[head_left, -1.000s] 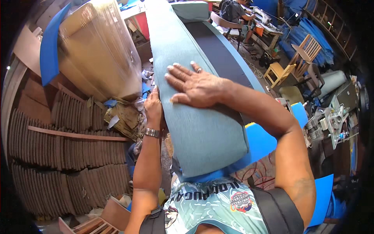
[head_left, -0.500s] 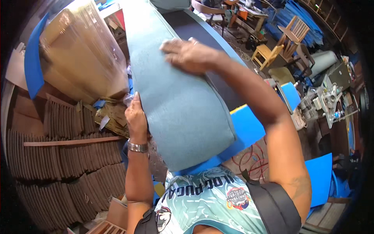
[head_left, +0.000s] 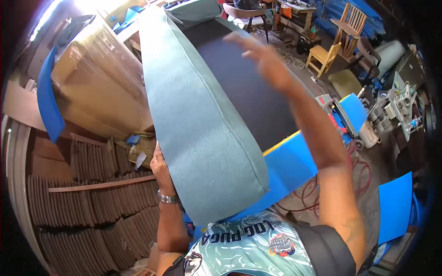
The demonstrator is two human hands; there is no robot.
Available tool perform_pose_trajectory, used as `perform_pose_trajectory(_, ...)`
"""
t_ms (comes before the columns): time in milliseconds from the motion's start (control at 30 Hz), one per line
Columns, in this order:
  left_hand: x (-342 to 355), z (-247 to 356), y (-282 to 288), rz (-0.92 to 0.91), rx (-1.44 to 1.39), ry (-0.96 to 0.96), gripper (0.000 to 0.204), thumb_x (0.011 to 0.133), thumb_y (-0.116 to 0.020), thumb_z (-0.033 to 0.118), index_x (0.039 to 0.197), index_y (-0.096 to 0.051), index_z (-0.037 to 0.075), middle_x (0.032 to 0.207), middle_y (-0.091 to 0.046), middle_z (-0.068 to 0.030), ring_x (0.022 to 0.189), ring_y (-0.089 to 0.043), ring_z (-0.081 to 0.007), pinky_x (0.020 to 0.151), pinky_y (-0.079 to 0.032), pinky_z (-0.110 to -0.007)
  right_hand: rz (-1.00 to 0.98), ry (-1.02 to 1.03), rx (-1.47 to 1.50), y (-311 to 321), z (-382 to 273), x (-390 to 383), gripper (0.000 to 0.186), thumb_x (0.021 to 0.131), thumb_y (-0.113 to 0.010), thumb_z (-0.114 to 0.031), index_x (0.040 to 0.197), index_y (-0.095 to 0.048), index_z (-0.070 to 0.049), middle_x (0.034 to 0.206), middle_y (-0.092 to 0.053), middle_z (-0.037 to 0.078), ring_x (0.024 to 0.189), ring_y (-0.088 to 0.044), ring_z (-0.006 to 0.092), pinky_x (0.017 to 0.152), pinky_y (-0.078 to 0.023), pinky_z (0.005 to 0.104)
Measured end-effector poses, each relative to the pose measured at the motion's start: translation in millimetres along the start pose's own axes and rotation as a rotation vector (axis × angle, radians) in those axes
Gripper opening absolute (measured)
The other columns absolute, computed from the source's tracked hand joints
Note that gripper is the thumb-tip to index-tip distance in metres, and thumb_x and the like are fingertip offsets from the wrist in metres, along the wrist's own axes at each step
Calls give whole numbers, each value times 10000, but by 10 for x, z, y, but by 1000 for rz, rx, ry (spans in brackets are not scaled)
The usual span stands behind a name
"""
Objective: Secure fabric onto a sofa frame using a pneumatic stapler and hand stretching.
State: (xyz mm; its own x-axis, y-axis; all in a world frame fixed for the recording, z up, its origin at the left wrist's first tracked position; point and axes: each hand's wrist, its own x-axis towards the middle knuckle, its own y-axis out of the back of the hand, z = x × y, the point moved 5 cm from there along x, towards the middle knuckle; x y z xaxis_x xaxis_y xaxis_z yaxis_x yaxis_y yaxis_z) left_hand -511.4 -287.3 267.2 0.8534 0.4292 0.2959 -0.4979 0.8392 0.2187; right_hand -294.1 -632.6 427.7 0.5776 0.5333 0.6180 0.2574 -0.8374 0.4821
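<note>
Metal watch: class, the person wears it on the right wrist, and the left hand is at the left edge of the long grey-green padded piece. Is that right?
Not quite: the head view shows the metal watch on the left wrist. The left hand is indeed at the left edge of the long grey-green padded piece.

I see bright light [head_left: 103, 4] near eleven o'clock, a yellow wooden chair [head_left: 323, 60] around two, grey floor [head_left: 368, 202] toward four.
</note>
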Motion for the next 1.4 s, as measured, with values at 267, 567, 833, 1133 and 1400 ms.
perform_pose_trajectory(267, -111, 159, 20, -16, 793, -488, 653, 899, -748, 128, 1480, -508, -47, 1028, -754, -141, 769, -689, -190, 680, -565, -339, 206, -389, -220, -570, 1037, -253, 572, 1096, -391, -294, 1604, -310, -42, 1550, -406, 186, 1425, -383, 313, 1213, -279, 462)
perform_pose_trajectory(567, -35, 61, 10, 22, -15, 52, 439, 1016, -643, 208, 1353, -616, -72, 999, -752, -158, 774, -690, -193, 671, -558, -286, -282, -305, -148, -1316, 617, 560, 742, 1105, -262, -560, 1614, -292, -20, 1691, -248, 187, 1586, -182, 301, 1294, -182, 391)
perform_pose_trajectory(833, 133, 41, -20, 73, -72, 273, 415, 1084, -529, 296, 1210, -701, -60, 1011, -744, -97, 805, -636, -193, 775, -505, -363, -654, -253, -686, -1705, -167, 770, 949, 997, -233, -767, 1656, -178, -87, 1729, -128, 164, 1604, -70, 340, 1278, -113, 590)
perform_pose_trajectory(1133, 976, 433, -155, 10, -331, 572, 616, 1095, -429, 472, 1353, -562, -72, 1254, -678, -218, 1020, -718, -292, 903, -589, -404, -967, 169, -537, -1969, -1327, 19, 880, 1012, -237, -669, 1636, -235, -49, 1706, -216, 169, 1593, -146, 333, 1296, -97, 571)
perform_pose_trajectory(1400, 1186, 44, -73, -119, 760, -128, 440, 1037, -481, 170, 1431, -544, -14, 965, -735, -243, 869, -734, -365, 766, -577, -476, -980, 467, -153, -1904, -1529, -182, 700, 1062, -333, -535, 1534, -438, -29, 1623, -396, 183, 1552, -285, 315, 1281, -174, 575)
